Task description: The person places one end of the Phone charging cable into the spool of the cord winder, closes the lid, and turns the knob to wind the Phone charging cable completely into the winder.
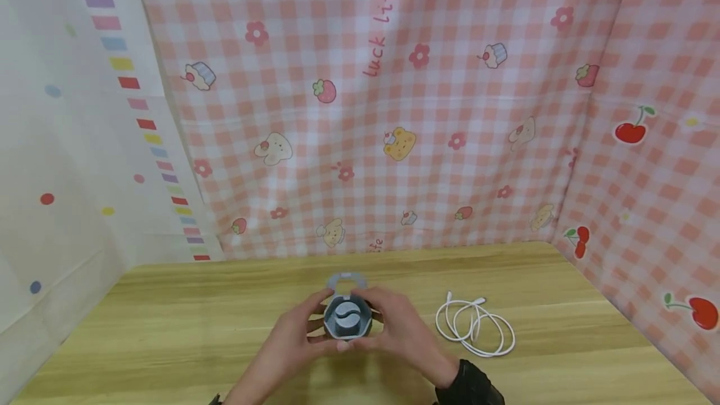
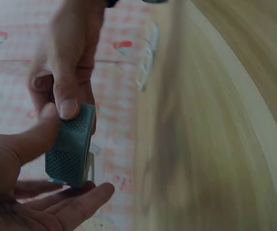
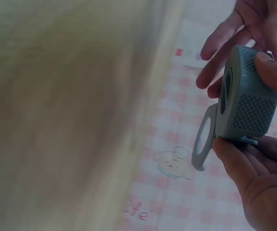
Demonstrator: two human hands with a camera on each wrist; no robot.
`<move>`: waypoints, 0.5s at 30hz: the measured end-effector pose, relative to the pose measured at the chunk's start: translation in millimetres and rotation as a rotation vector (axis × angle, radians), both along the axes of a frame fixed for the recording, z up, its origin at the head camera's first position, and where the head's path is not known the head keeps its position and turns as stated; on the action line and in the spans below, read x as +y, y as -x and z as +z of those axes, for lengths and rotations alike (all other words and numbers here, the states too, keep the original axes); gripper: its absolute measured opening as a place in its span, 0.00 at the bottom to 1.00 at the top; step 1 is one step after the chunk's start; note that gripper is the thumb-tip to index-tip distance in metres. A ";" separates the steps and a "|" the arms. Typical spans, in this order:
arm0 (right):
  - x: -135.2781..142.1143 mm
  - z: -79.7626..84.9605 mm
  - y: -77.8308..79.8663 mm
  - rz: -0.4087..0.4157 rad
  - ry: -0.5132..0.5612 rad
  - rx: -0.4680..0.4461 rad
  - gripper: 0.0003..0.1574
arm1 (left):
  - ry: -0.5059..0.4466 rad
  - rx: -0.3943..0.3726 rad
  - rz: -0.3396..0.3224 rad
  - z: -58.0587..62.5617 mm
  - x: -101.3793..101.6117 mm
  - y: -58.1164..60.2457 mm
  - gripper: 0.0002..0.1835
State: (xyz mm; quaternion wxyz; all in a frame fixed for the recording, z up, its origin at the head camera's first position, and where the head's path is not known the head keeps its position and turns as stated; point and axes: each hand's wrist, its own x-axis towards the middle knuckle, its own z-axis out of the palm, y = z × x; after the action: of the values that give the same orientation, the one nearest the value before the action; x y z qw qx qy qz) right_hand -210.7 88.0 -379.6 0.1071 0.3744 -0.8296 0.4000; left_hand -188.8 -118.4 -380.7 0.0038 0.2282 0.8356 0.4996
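Note:
A grey-green cable winder [image 1: 347, 320] is held up over the table between both hands. Its round well with the S-split spool faces up, and its hinged ring-shaped lid [image 3: 204, 137] stands swung out on the far side. My left hand [image 1: 295, 329] grips one side, thumb at the near edge and fingers around the dotted wall. From the other side my right hand [image 1: 396, 324] pinches the case, its thumb on the textured side [image 2: 73, 144] and its fingers near the lid's hinge.
On the wooden table [image 1: 225, 311], a coiled white charging cable [image 1: 475, 330] lies to the right of the hands. A pink checked cloth [image 1: 360, 111] hangs behind, with cloth walls at both sides. A dark band [image 1: 469, 386] circles the right wrist.

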 end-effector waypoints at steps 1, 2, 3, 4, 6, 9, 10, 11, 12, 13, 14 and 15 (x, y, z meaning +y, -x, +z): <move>-1.4 -2.8 0.9 0.003 -0.016 -0.022 0.39 | 0.044 0.048 -0.008 -2.8 -1.0 1.1 0.41; -3.0 -5.3 1.7 0.009 -0.030 -0.041 0.38 | 0.086 0.089 -0.012 -5.3 -1.7 2.0 0.39; -4.7 -7.5 2.3 0.010 -0.051 -0.056 0.38 | 0.126 0.132 -0.012 -7.6 -2.4 2.9 0.36; -6.4 -9.5 2.6 0.011 -0.070 -0.069 0.37 | 0.155 0.162 -0.012 -9.4 -2.8 3.6 0.34; -9.7 -13.0 2.7 -0.007 -0.111 -0.067 0.37 | 0.192 0.199 -0.006 -11.9 -3.2 4.6 0.31; -13.5 -16.7 2.1 -0.050 -0.161 -0.056 0.37 | 0.231 0.234 0.007 -13.9 -3.2 5.7 0.27; -14.6 -17.6 1.6 -0.064 -0.174 -0.057 0.38 | 0.243 0.237 0.009 -14.2 -3.1 5.8 0.26; -15.5 -18.4 0.9 -0.079 -0.190 -0.058 0.39 | 0.261 0.238 0.013 -14.5 -2.9 6.1 0.26; -16.3 -18.9 0.5 -0.091 -0.205 -0.056 0.39 | 0.278 0.238 0.016 -14.8 -2.7 6.2 0.25; -17.2 -19.1 0.2 -0.099 -0.219 -0.052 0.40 | 0.298 0.240 0.019 -14.8 -2.8 6.4 0.25; -18.3 -18.9 -0.4 -0.105 -0.233 -0.052 0.40 | 0.320 0.245 0.026 -15.3 -3.0 6.4 0.24; -18.9 -18.8 -0.9 -0.107 -0.246 -0.053 0.40 | 0.340 0.240 0.030 -15.7 -3.3 6.7 0.24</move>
State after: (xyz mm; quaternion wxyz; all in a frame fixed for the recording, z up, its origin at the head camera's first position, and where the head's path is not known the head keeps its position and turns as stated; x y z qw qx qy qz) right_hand -209.8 69.0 -398.4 0.0595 0.3291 -0.8938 0.2986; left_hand -195.4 -121.7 -396.4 -0.0645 0.2698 0.9057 0.3206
